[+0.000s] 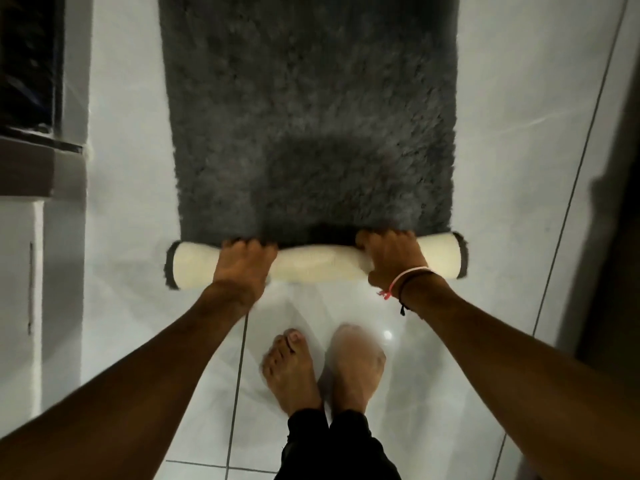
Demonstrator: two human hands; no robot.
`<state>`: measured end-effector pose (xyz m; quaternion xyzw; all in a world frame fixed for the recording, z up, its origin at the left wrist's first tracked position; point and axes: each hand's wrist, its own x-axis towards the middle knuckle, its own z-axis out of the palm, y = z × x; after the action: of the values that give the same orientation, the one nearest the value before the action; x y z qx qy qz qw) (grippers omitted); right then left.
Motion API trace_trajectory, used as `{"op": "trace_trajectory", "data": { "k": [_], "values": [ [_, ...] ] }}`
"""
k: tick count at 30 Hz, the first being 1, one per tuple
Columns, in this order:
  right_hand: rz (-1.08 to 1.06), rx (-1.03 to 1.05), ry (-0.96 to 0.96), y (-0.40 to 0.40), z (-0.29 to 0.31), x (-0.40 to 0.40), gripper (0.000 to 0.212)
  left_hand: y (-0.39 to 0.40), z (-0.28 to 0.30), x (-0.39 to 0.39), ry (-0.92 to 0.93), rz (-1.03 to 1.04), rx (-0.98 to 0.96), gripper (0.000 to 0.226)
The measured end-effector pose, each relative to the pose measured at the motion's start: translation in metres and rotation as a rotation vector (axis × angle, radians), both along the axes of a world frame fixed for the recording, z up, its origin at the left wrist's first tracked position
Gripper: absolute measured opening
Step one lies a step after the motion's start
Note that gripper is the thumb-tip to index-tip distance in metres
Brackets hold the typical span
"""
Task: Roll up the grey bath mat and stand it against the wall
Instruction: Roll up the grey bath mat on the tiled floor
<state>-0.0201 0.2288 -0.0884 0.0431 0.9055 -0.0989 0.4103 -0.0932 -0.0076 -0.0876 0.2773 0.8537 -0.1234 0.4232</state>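
Bare feet [322,372] planted on white tile [433,393], I press my left hand [242,268] and right hand [394,261], fingers curled over the roll [311,266], starting the grey bath mat [311,116]; most lies flat, needing even forward rolling.

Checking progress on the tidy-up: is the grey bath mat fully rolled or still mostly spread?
Mostly spread. Only the near end of the bath mat is rolled, cream backing outward, under the left hand and right hand.

We look steeply down from our own head, close above our outstretched arms, facing forward along the white tiled floor [433,393]; this single view stands alone.
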Motion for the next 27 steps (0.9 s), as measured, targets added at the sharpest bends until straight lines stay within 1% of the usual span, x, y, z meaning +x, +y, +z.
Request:
{"op": "trace_trajectory", "data": {
  "k": [1,2,3,5,6,7,8,10,11,13,15,19,21,23,25,27],
  "values": [
    [0.017,-0.005,-0.053,0.0,0.004,-0.001,0.059,-0.002,0.003,0.001,-0.037,0.018,-0.031,0.061],
    [0.022,0.007,-0.031,-0.002,0.007,0.001,0.056,-0.005,0.005,0.004,-0.036,0.051,-0.042,0.064],
    [0.0,0.031,0.068,-0.003,0.009,0.004,0.055,-0.009,0.009,0.008,0.015,0.085,-0.02,0.072],
    [-0.092,0.047,0.326,-0.008,0.013,0.015,0.058,-0.016,0.014,0.017,0.201,0.094,0.123,0.085],
    [-0.085,0.04,0.417,-0.011,0.014,0.02,0.06,-0.019,0.013,0.023,0.294,0.069,0.214,0.087],
    [-0.034,0.03,0.414,-0.012,0.013,0.023,0.064,-0.019,0.013,0.027,0.328,0.045,0.27,0.089],
    [0.035,0.03,0.349,-0.015,0.011,0.026,0.072,-0.02,0.011,0.03,0.295,0.026,0.256,0.094],
    [0.116,0.077,0.208,-0.016,0.004,0.021,0.093,-0.015,0.003,0.028,0.225,-0.002,0.141,0.109],
    [0.124,0.12,0.196,-0.017,0.001,0.015,0.097,-0.011,-0.003,0.024,0.241,-0.023,0.088,0.113],
    [0.114,0.175,0.224,-0.023,-0.004,0.004,0.095,-0.003,-0.009,0.017,0.298,-0.049,0.037,0.109],
    [0.1,0.202,0.269,-0.026,-0.008,-0.002,0.09,-0.001,-0.013,0.013,0.345,-0.06,0.053,0.102],
    [0.128,0.194,0.291,-0.026,-0.006,0.013,0.079,-0.011,-0.009,0.028,0.292,-0.019,0.12,0.092],
    [0.147,0.167,0.216,-0.028,0.001,0.025,0.081,-0.017,-0.003,0.041,0.212,0.003,0.131,0.089],
    [0.171,0.136,0.1,-0.033,0.007,0.034,0.084,-0.025,0.002,0.049,0.112,0.015,0.109,0.083],
    [0.157,0.083,0.026,-0.037,0.01,0.039,0.08,-0.028,0.006,0.046,0.037,0.008,0.089,0.079],
    [0.111,0.053,-0.004,-0.041,0.015,0.041,0.072,-0.023,0.01,0.041,-0.006,-0.007,0.046,0.086]
  ]
}}
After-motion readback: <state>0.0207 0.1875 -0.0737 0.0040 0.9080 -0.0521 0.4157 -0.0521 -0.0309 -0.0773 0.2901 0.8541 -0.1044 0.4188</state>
